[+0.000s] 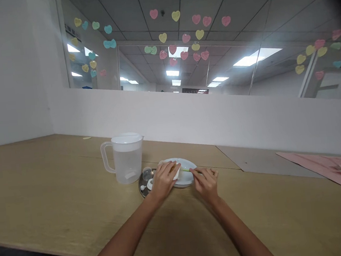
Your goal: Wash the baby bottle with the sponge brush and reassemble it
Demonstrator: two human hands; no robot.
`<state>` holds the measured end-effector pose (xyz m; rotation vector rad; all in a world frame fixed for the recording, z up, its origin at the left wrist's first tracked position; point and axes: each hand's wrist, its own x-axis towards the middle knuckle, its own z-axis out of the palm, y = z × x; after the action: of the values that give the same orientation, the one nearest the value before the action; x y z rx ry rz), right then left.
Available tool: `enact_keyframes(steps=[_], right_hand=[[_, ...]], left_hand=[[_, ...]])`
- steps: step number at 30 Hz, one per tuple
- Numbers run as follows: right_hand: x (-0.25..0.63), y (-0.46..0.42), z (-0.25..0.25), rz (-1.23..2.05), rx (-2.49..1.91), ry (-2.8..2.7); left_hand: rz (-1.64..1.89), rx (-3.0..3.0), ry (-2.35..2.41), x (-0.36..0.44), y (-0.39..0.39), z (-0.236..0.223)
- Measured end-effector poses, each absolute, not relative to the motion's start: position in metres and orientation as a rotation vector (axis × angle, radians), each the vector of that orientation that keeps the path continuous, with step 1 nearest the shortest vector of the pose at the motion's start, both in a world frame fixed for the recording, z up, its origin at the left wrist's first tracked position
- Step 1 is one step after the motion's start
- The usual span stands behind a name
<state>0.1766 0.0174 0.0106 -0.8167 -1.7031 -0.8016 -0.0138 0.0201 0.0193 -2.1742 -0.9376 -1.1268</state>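
Plastic jug (pixel 128 161), just one, stands left. Next come one metal tray (pixel 140 186), one left hand (pixel 163 180) gripping one white thing (pixel 177 172), one white bowl (pixel 187 179), one right hand (pixel 207 183) pinching one green stick (pixel 186 169) over it.

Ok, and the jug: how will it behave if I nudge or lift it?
The jug looks like translucent plastic, so probably light itself; any contents are hard to make out. Standing fairly tall, it might tip if pushed high. The big loop handle should help steady a lift.
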Motion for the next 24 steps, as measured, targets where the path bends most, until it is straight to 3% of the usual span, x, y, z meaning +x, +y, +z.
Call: enact_keyframes(steps=[18,24], right_hand=[[0.163,0.011,0.009,-0.636,-0.785,-1.651],[0.197,0.021,0.019,-0.591,-0.967,-1.510]], left_hand=[[-1.168,-2.127,-1.045,-0.020,0.028,0.018],[-1.095,-2.003,-1.114,-0.031,0.033,0.022]])
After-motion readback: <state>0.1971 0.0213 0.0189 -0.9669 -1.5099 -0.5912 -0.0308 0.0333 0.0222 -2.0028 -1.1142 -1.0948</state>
